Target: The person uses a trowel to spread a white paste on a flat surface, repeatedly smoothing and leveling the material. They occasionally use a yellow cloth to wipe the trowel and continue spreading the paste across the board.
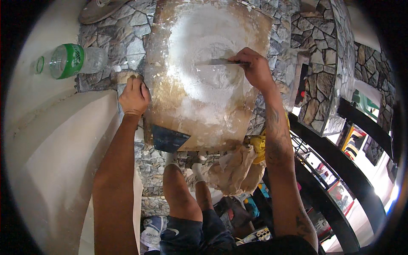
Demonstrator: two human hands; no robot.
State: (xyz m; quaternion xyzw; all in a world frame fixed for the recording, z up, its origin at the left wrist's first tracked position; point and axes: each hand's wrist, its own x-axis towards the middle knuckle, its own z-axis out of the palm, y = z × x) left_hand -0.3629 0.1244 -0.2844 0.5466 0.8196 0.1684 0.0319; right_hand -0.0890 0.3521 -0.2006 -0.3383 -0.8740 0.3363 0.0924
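Left hand (134,96) grip closed on board (208,72) edge; right hand (254,68) clasps half-hidden putty knife (223,62).

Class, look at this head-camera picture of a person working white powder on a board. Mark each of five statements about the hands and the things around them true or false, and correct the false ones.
1. The right hand holds a knife with its blade in the white powder. True.
2. The left hand holds the bottle. False: it rests at the left edge of the board; the bottle lies apart, to the left.
3. The bottle stands upright. False: it lies on its side.
4. A dark scraper lies at the board's near edge, in neither hand. True.
5. The board lies on bare wood. False: it lies on a stone-patterned surface.
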